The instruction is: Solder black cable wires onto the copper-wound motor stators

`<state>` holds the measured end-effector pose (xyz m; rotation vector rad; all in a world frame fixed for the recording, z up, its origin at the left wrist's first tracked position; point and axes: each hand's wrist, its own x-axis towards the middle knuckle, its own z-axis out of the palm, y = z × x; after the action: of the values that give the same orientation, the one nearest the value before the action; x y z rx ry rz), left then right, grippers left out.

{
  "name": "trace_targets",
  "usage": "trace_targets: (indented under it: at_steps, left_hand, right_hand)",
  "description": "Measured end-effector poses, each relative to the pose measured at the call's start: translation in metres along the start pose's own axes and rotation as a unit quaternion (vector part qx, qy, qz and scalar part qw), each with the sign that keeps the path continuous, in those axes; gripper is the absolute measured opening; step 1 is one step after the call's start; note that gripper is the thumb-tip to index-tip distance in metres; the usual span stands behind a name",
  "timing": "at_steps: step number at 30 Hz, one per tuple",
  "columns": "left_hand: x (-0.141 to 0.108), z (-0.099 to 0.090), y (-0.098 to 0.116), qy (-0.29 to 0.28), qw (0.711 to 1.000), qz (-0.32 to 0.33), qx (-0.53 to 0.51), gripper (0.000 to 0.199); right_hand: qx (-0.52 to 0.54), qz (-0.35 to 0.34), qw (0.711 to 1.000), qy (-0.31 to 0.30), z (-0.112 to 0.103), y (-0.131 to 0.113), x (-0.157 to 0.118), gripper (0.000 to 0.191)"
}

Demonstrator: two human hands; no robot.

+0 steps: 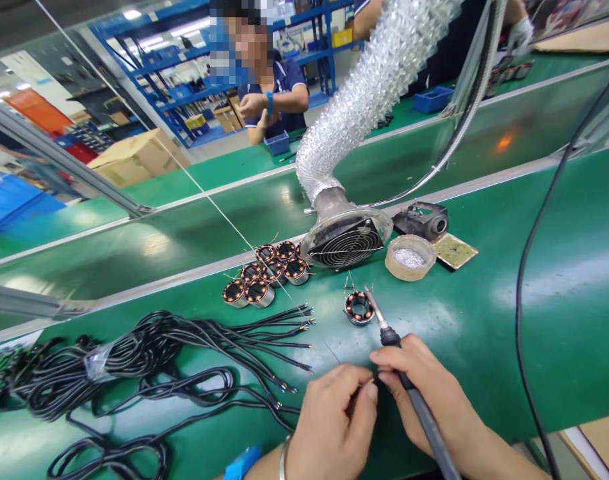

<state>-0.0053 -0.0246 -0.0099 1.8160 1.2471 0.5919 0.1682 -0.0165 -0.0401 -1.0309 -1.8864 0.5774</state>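
My right hand (429,393) is wrapped round a soldering iron (418,407). The iron's metal tip points up and away, beside a small copper-wound stator (359,308) with thin wire ends standing up from it. My left hand (334,417) is closed in a pinch, close to the right fingertips. A dark cable end with a bit of yellow wire (371,381) shows at its fingertips; the rest is hidden by the fingers. Left of that hand lies a bundle of black cables (149,347), their stripped, coloured ends fanned toward the middle of the bench.
Several more stators (258,293) stand grouped behind the cable ends. A fume extractor (347,243) with a silver duct (354,100) hangs over the bench. Right of it are a round solder dish (409,259), a sponge tray (455,251) and a black holder (422,220). Co-workers sit across.
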Motion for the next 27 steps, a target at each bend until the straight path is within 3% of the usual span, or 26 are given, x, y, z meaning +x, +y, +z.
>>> trace_targets:
  at_steps: [2,5,11,15,19,23,27]
  left_hand:
    - [-0.006,0.005,0.0,-0.031,1.0,0.003,0.003,0.028]
    - [-0.011,0.003,0.004,-0.094,0.995,-0.018,-0.015,0.061]
    - [0.007,-0.033,0.006,-0.121,0.992,-0.04,-0.023,0.051]
    - [0.029,-0.049,-0.009,-0.076,0.995,-0.058,0.017,0.045]
    - [0.054,-0.053,-0.02,-0.046,0.994,-0.035,0.09,0.035]
    - [0.076,-0.049,-0.026,0.023,0.99,-0.073,0.115,0.034]
    - [0.076,-0.038,-0.027,-0.022,0.997,-0.065,0.023,0.038]
  right_hand:
    - [-0.029,-0.032,0.998,0.036,0.009,0.002,-0.003,0.029]
    - [-0.04,-0.047,0.996,0.061,0.011,0.004,-0.006,0.03]
    - [-0.001,-0.019,1.0,0.024,-0.012,0.007,-0.003,0.028]
    - [-0.045,0.018,0.997,0.06,-0.016,0.016,-0.013,0.033]
    - [-0.049,0.04,0.998,0.027,-0.011,0.02,-0.029,0.035]
    - [-0.008,0.031,0.999,-0.009,-0.019,0.019,-0.034,0.036]
    - [-0.069,0.047,0.995,0.046,-0.032,0.029,-0.019,0.035]
